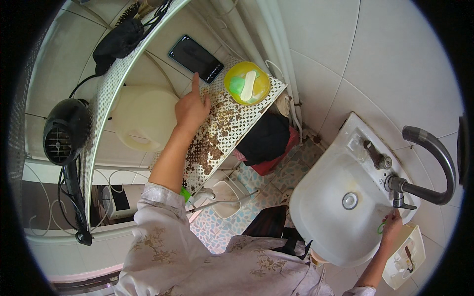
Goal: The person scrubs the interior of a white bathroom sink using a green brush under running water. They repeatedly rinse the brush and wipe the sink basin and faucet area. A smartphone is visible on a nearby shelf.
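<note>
My left hand (193, 107) reaches over a rusty perforated metal shelf (222, 129), its index finger extended at the lower edge of a smartphone (196, 58) with a dark screen. Nothing is held in it. Beside the phone, a yellow bowl (264, 87) holds green soap pieces (237, 85) and a pale flat bar (248, 86). At the sink's right side, my right hand (392, 225) is at the lever of the faucet (401, 201), with a small green ring-like item (381, 228) by its fingers. Whether those fingers grip the lever is unclear.
The white washbasin (326, 207) has a curved metal spout (444, 166). A cream plastic jug (148, 111) stands left of my forearm. A black hair dryer (61, 133) hangs on the upper shelf's edge. Below are a red container (266, 166) with dark cloth and a white bin (229, 199). Pipes run up the wall.
</note>
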Tool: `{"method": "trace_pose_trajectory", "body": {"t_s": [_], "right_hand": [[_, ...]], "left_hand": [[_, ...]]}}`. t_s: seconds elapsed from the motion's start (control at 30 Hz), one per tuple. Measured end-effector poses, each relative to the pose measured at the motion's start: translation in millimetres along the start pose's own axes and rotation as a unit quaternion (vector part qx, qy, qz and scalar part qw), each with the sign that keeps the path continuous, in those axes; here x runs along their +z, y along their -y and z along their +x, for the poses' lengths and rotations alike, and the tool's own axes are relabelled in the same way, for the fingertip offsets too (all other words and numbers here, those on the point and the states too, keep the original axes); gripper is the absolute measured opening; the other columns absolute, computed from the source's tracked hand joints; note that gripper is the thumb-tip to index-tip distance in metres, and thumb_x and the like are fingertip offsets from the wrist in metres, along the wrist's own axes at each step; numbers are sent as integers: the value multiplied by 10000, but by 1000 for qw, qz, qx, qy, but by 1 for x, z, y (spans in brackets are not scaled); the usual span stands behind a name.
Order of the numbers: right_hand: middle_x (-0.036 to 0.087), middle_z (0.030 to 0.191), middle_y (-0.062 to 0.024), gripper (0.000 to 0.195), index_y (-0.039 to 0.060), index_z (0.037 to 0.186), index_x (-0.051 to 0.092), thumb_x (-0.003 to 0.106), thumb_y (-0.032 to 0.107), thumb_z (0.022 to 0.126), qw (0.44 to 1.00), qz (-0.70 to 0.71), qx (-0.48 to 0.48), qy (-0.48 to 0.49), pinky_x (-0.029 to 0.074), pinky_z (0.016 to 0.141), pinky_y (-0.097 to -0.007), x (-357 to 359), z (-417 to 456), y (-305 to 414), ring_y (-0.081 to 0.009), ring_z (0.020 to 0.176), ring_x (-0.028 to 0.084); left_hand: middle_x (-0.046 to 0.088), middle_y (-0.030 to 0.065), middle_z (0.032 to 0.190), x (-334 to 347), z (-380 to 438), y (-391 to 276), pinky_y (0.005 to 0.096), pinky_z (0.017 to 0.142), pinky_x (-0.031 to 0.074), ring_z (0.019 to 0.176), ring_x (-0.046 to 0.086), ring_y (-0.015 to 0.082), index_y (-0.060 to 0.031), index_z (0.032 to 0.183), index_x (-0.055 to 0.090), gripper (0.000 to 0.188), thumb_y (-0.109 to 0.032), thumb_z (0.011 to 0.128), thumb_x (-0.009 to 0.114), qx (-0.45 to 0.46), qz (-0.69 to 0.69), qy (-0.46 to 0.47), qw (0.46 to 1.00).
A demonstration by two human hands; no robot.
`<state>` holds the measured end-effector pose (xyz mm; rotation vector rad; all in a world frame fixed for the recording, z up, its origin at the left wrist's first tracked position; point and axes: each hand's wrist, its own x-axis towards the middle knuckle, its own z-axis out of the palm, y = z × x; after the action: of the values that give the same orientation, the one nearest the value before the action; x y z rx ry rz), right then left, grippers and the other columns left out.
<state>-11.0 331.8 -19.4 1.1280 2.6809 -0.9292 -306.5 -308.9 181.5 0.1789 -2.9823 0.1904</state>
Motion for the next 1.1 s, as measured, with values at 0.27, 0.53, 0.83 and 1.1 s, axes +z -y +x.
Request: {"method": "trace_pose_trajectory", "body": {"t_s": [0.27,0.53,0.83,1.1], "right_hand": [[558,599,-46,337,39,1266,568,500,127,948,997,60,18,-47,440,445,-283,-10,26,-39,-114,477,552],[553,605,-55,260,-1,1141,584,501,143,942,996,63,29,-62,438,476,-300,-9,15,-20,-138,492,562],[519,620,-10,356,30,1256,579,521,75,907,991,111,42,-63,421,479,-273,-12,-3,-11,-89,519,487],[634,650,-131,288,23,1136,654,515,67,887,995,86,-14,-56,503,548,-345,-1,-29,63,-201,554,642]], "left_hand": [[662,155,740,10,-5,1,478,621,504,704,644,344,-114,1275,535,438,-285,872,547,35,-25,-50,998],[655,173,770,12,-14,4,476,634,489,724,630,363,-96,920,652,201,-250,907,524,39,-60,-78,994],[649,183,747,-6,-24,-26,417,627,487,681,621,358,-67,897,677,288,-336,907,573,42,-150,-100,983],[558,16,641,10,-132,-118,233,546,416,594,498,80,9,909,653,150,-128,917,592,171,-417,1,893]]}}
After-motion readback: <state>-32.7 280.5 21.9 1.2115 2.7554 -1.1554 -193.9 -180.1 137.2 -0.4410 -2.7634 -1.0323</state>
